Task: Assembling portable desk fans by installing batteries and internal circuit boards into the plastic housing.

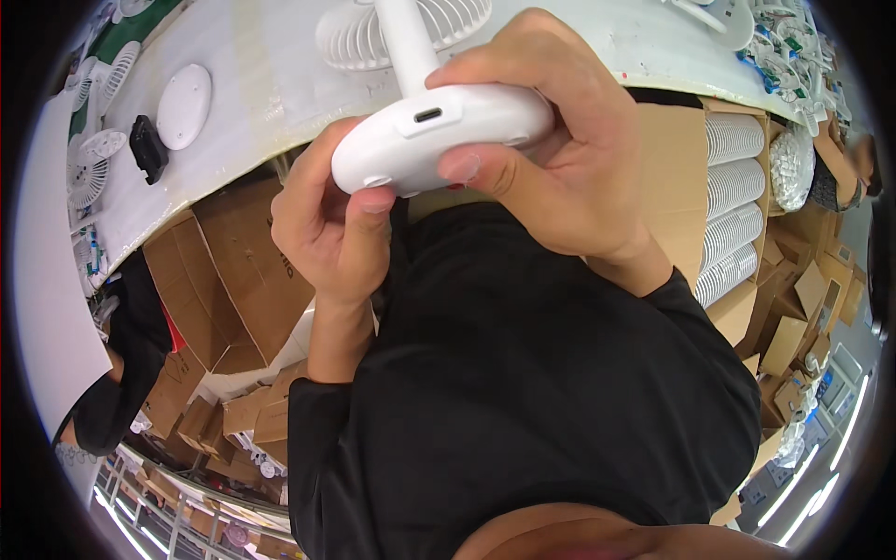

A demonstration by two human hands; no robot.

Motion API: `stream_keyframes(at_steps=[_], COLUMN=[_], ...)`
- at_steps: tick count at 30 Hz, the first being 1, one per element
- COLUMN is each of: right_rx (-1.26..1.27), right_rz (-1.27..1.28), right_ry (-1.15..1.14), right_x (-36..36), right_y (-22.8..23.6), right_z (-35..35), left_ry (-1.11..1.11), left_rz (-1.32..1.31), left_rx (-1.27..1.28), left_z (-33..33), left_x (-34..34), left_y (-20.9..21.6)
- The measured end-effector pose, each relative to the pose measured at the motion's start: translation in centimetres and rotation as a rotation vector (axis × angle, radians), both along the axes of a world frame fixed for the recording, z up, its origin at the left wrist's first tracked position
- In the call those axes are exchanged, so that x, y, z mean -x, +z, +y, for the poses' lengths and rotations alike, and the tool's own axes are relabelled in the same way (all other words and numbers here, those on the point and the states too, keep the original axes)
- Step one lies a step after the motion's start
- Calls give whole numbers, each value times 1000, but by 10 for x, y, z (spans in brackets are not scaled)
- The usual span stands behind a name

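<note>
Both my hands grip the round base of a white desk fan (pixel 373 145), tilted so that its side and underside face me. My left hand (pixel 331 224) wraps the left end, thumb on the underside. On the right end, my right hand (pixel 579 149) curls its fingers over the top, its thumb pressed below. A small dark oval port (pixel 427 115) shows in the base's side, between the hands. The white stem rises away from me to the ribbed fan head (pixel 355 39), partly cut off by the upper picture edge.
On the white table (pixel 271 98) lie a white disc (pixel 185 105), a black block (pixel 147 149) and more fans (pixel 89 177). Wired parts (pixel 784 56) crowd the far right. A carton of stacked ribbed parts (pixel 733 191) and an open carton (pixel 243 271) flank me. Other people's arms show at both sides.
</note>
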State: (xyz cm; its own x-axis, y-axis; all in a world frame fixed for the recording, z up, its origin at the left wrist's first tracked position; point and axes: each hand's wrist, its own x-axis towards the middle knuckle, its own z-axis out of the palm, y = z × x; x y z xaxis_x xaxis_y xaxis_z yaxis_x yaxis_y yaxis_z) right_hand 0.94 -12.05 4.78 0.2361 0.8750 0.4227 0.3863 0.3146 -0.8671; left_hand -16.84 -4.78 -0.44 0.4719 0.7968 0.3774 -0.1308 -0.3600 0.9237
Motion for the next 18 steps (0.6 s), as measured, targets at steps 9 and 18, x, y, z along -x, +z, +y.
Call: stream_keyframes(at_steps=[9, 18], right_rx=[-189, 339], right_rz=[55, 692], right_ry=[74, 373], right_x=[19, 26], right_y=[-38, 2], right_z=[12, -8], left_ry=[152, 118], left_rz=[-527, -448], left_rx=[419, -211], left_z=[40, 18], left_x=[-45, -44], left_y=[12, 44])
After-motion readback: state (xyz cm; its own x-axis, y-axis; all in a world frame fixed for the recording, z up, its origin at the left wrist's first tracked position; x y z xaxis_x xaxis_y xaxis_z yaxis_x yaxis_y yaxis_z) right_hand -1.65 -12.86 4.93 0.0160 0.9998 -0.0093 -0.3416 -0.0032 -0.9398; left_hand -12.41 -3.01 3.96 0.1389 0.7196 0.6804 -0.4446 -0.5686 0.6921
